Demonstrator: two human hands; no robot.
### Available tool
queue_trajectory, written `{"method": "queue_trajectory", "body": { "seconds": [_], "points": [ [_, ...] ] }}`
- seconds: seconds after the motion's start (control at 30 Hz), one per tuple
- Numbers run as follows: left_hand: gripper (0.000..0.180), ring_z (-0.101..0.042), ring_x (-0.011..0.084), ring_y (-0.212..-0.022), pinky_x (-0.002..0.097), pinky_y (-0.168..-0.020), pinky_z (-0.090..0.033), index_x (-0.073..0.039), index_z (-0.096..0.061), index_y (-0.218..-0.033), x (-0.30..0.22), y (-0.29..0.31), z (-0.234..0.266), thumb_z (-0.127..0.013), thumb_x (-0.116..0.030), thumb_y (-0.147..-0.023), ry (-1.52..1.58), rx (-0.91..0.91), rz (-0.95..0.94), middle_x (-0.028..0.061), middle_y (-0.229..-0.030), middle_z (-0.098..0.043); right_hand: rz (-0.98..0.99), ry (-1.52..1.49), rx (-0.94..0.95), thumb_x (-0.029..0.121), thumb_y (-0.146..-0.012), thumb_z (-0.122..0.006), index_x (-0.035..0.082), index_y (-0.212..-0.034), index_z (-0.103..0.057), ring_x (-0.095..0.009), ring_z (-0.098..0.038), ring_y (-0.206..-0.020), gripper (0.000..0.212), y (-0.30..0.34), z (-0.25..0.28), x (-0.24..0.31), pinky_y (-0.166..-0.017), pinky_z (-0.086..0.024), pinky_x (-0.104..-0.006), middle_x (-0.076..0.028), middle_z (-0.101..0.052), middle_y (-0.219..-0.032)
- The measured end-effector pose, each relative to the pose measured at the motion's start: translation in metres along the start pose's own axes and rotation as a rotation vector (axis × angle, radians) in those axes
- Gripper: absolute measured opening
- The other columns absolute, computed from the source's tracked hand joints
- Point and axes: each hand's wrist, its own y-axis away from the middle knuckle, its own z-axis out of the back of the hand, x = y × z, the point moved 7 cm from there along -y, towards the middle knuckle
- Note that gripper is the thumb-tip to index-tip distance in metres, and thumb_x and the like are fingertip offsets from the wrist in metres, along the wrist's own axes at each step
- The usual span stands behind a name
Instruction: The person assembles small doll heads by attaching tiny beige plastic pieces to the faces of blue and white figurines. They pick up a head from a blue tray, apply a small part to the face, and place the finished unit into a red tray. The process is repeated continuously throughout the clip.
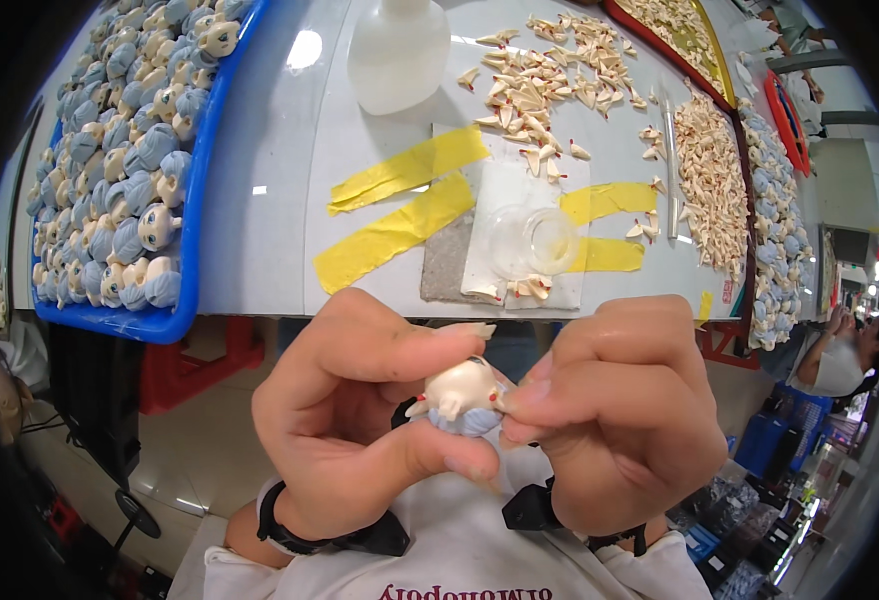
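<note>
White translucent plastic bottle standing at the table's far edge; small clear round container on a white sheet near the front edge; no labels, signs or screens legible.

Grey worktable w/ yellow tape strips; tiled floor.

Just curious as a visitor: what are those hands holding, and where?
A small doll head, pinched by its sides between left hand and right hand.

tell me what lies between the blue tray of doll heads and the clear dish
Two yellow tape strips on the grey table, seen in the head view, between blue tray and clear dish.
</note>
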Motion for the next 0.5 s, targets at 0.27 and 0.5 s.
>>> {"method": "queue_trajectory", "body": {
  "seconds": [0.27,0.5],
  "points": [
    [0.041,-0.057,0.0168,-0.079,0.0273,-0.07,-0.046,0.001,-0.061,-0.1,-0.031,-0.003,0.0,-0.077,0.001,-0.063,-0.179,0.01,-0.173,0.0078,-0.09,-0.06,-0.131,-0.075,-0.064,0.002,-0.061,-0.071,0.004,-0.08,-0.066,-0.019,-0.055,-0.07,0.02,-0.006,0.002,0.008,-0.063,-0.044,-0.0278,-0.008,-0.061,-0.081],
    [0.032,-0.06,0.019,-0.072,0.0275,-0.068,-0.048,-0.007,-0.066,-0.097,-0.081,0.0,-0.023,-0.074,-0.007,-0.067,-0.832,0.246,-0.57,0.0063,-0.089,-0.06,-0.537,-0.757,0.249,0.01,-0.079,-0.068,0.0,-0.122,-0.037,-0.016,-0.053,-0.098,0.055,0.013,-0.03,0.007,-0.083,-0.043,-0.027,-0.012,-0.052,-0.108]
  ]
}}
